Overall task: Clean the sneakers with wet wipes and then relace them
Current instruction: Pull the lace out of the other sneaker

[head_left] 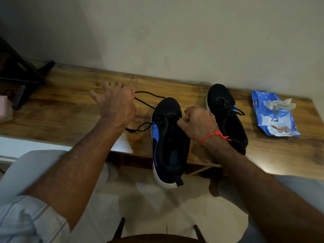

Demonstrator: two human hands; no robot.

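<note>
While the left hand (114,104) lifts a black lace (150,94) with some fingers spread, the right hand (198,125) pinches the lace at the eyelets of the near sneaker (168,142), which overhangs the wooden table's (70,106) edge. Beside it sits the second sneaker (226,116), laced. Farther right, a blue wipes packet (273,118) lies with a crumpled wipe (278,103) on top.

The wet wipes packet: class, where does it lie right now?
In the head view the blue wet wipes packet lies at the right end of the wooden table, near the wall, just right of the laced sneaker.
</note>
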